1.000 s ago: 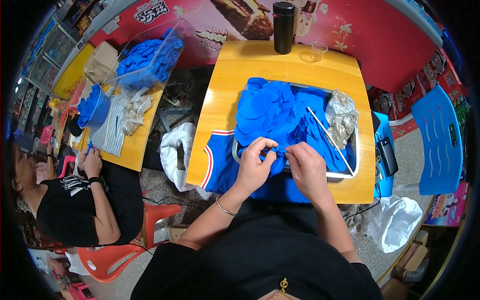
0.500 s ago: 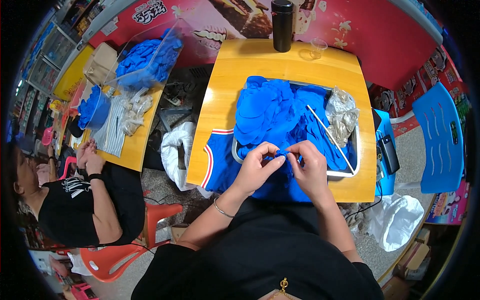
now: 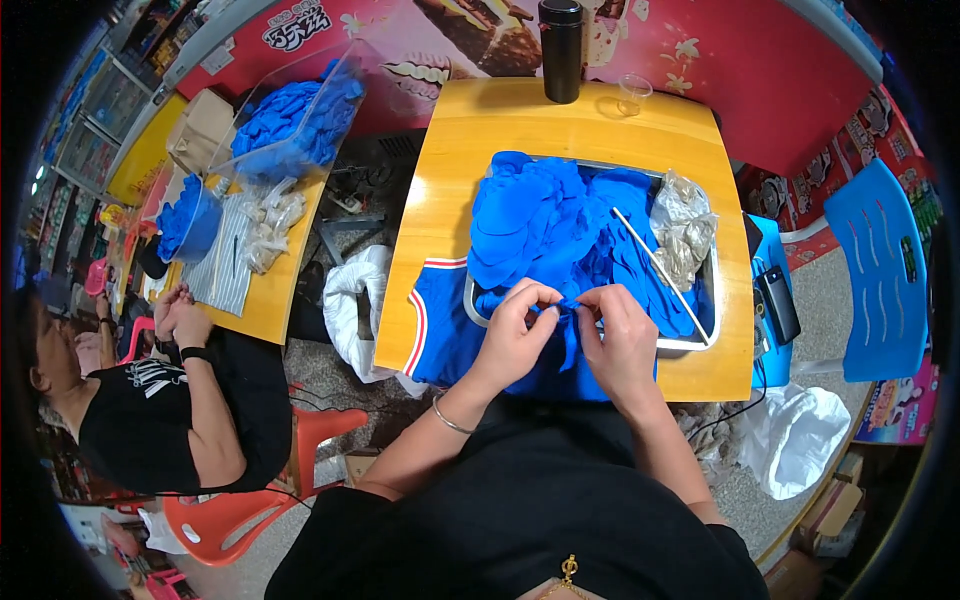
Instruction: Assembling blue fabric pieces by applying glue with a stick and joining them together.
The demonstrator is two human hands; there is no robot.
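Observation:
Above the near edge of a metal tray, my left hand [image 3: 512, 338] and my right hand [image 3: 620, 340] face each other with fingertips pinched. Between them is a small piece of blue fabric [image 3: 568, 304], part of it hanging down. Just beyond, a heap of thin blue fabric pieces [image 3: 522, 222] with rounded edges fills much of the metal tray [image 3: 714, 290]. Across the tray's right side slants a thin white stick [image 3: 662, 270], next to a clear plastic bag [image 3: 686, 240] with brownish contents. Blue cloth with red-and-white trim [image 3: 440, 325] lies under my left forearm's side of the tray.
On the yellow table [image 3: 480, 118] stand a black bottle [image 3: 560, 55] and a clear cup [image 3: 633, 95]. Another person [image 3: 150, 410] sits left, at a table with a clear bin [image 3: 300, 125] of blue pieces. A blue chair [image 3: 878, 270] and white sack [image 3: 795, 440] are right.
The pinched fingertips have shifted slightly and drawn a little apart. More of the blue fabric piece shows hanging below them. Both hands stay over the tray's near edge.

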